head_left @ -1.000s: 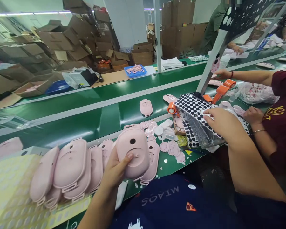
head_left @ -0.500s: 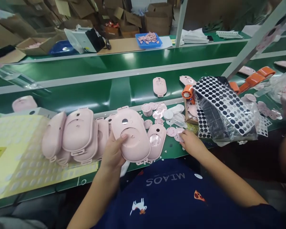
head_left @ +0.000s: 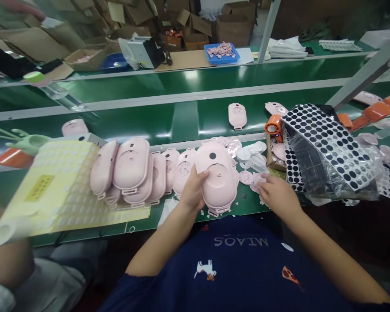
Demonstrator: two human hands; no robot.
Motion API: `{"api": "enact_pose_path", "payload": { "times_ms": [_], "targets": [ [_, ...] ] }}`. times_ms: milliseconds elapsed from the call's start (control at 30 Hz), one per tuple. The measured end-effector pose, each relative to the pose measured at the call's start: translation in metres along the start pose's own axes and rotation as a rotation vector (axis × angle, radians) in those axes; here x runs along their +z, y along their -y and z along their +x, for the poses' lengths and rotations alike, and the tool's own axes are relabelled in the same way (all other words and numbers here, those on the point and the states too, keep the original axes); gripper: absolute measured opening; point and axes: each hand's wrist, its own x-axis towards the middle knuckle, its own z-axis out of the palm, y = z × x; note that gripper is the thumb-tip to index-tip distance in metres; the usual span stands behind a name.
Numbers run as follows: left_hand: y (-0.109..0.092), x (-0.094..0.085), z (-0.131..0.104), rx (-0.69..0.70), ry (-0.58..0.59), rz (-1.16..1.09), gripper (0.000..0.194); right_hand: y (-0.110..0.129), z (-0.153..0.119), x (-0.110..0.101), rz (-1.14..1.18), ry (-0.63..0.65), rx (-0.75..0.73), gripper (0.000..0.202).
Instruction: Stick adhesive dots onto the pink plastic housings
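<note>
My left hand [head_left: 191, 193] grips a pink plastic cover [head_left: 218, 187] by its left side, thumb on the face. The cover is a rounded oblong with a black dot near its top and a round recess below. At the bench's near side, the fingertips of my right hand [head_left: 277, 193] are closed on a thin pink disc [head_left: 255, 182]; how firmly, I cannot tell. Another printed disc [head_left: 245, 177] lies just left of it. Several similar pink covers [head_left: 131, 167] are piled and leaning left of my left hand.
Sheets of black round stickers [head_left: 328, 143] and orange handheld fans [head_left: 273, 125] lie to the right. White plastic parts [head_left: 255, 154] sit beyond my right hand. At left is a yellow sticker sheet [head_left: 61, 173], near another person's arm [head_left: 9, 264]. A pink cover [head_left: 237, 115] rests on the green belt [head_left: 211, 125].
The view has swung left, showing more of the left side. My left hand has carried the cover closer to my right hand, which stays at the discs.
</note>
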Motion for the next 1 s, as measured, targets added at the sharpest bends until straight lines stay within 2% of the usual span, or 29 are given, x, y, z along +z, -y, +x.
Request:
{"api": "enact_pose_path", "payload": {
  "times_ms": [100,133,167,233,300,400,467,533,700,767,867,933,1000],
  "targets": [
    [0.008,0.008,-0.004,-0.049,0.078,0.011,0.074,0.012,0.0,-0.025,0.148,-0.402,-0.204,0.031],
    [0.011,0.011,-0.005,-0.068,0.102,0.018,0.074,0.019,0.0,-0.031,0.174,-0.493,-0.299,0.029],
    [0.012,0.013,-0.007,-0.081,0.125,0.024,0.075,0.027,-0.001,-0.037,0.17,-0.53,-0.386,0.027],
    [0.014,0.016,-0.011,-0.085,0.157,0.035,0.075,0.041,-0.001,-0.041,0.123,-0.497,-0.515,0.025],
    [0.014,0.017,-0.013,-0.068,0.16,0.04,0.076,0.049,0.001,-0.041,0.105,-0.399,-0.576,0.031],
    [0.011,0.015,-0.015,-0.079,0.147,0.048,0.079,0.048,0.006,-0.039,0.143,-0.286,-0.59,0.035],
    [0.01,0.015,-0.016,-0.103,0.159,0.056,0.079,0.045,0.012,-0.038,0.141,-0.279,-0.59,0.033],
    [0.011,0.016,-0.017,-0.12,0.185,0.053,0.078,0.046,0.017,-0.036,0.123,-0.336,-0.57,0.026],
    [0.013,0.017,-0.019,-0.106,0.259,0.029,0.089,0.058,0.017,-0.018,0.13,-0.625,-0.351,0.025],
    [0.013,0.015,-0.019,-0.079,0.253,0.059,0.094,0.059,0.015,-0.011,0.142,-0.722,-0.326,0.018],
    [0.011,0.013,-0.018,-0.046,0.244,0.108,0.094,0.052,0.013,-0.009,0.097,-0.825,-0.469,0.018],
    [0.008,0.012,-0.017,-0.05,0.25,0.119,0.091,0.044,0.014,-0.015,0.069,-0.793,-0.588,0.021],
    [0.007,0.013,-0.016,-0.069,0.257,0.115,0.088,0.037,0.014,-0.023,0.085,-0.699,-0.657,0.02]
  ]
}}
